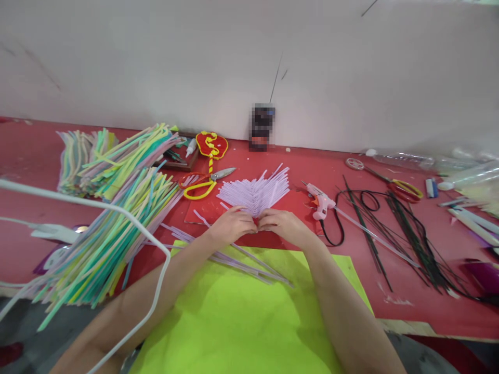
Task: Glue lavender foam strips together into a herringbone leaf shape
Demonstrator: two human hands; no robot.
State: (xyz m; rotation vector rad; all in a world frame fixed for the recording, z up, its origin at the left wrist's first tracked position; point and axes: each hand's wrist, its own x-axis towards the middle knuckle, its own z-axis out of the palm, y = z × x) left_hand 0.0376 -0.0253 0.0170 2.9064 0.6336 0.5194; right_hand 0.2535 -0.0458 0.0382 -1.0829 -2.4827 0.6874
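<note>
A fan of lilac pipe cleaners (255, 193) lies on a red sheet (202, 212) in the middle of the red table. My left hand (231, 224) and my right hand (281, 224) meet at the fan's near tip, fingers curled and pinched on its base. Loose lilac pipe cleaners (237, 257) lie under my left wrist, across the edge of a lime green sheet (241, 317) that covers the table's front.
Big piles of pastel pipe cleaners (117, 218) fill the left. Yellow-handled scissors (202, 184) lie behind the fan, a pink glue gun (320, 203) with its black cord to the right, then dark wires (405, 234) and a second pair of scissors (393, 184). A white cable (128, 218) crosses the left foreground.
</note>
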